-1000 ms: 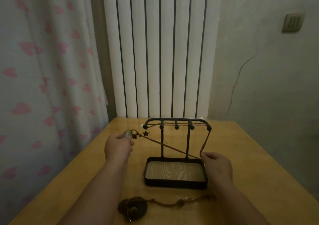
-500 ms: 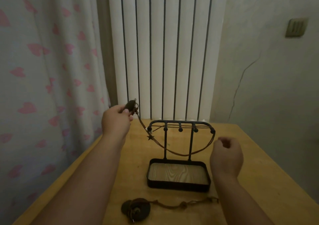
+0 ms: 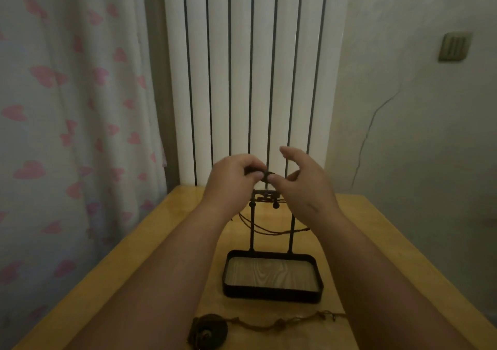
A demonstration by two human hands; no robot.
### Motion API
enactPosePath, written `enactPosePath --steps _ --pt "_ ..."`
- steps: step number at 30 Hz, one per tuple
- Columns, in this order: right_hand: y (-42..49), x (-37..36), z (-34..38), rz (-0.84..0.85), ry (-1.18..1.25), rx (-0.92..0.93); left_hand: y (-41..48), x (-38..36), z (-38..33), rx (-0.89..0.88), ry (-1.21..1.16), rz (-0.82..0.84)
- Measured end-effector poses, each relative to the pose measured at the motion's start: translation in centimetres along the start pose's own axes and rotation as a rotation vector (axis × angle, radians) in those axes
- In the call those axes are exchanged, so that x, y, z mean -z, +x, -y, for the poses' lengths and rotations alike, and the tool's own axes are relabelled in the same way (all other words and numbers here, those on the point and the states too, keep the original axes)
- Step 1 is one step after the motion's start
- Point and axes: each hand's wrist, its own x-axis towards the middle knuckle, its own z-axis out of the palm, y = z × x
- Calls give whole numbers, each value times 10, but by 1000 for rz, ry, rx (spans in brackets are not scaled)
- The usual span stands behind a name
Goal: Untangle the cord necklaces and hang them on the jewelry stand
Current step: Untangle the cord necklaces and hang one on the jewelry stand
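Fingertips (image 3: 255,173) of the L hand (image 3: 231,181) are clamped on a pendant (image 3: 267,175) just above the stand (image 3: 271,297). It is touched by the R hand (image 3: 304,188) thumb, other fingers apart. The cord (image 3: 269,232), sagging under the stand's bar, should be kept slack & hooked w/o snagging. Counted: 2 necklaces, incl. 1 coiled necklace (image 3: 209,332) in front of the stand; 1 stand.

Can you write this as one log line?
left hand: pinches necklace above stand | right hand: thumb touches it | other necklace: on table
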Motion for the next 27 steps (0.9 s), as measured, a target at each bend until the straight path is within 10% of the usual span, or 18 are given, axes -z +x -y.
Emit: enactPosePath --steps 9,19,27 --pt "7 6 -11 47 -79 14 -3 -10 -3 45 -212 -49" --pt "10 26 -18 -89 469 -160 -13 -21 33 175 188 -46" --pt "14 22 -14 -88 623 -175 20 -27 16 73 372 385"
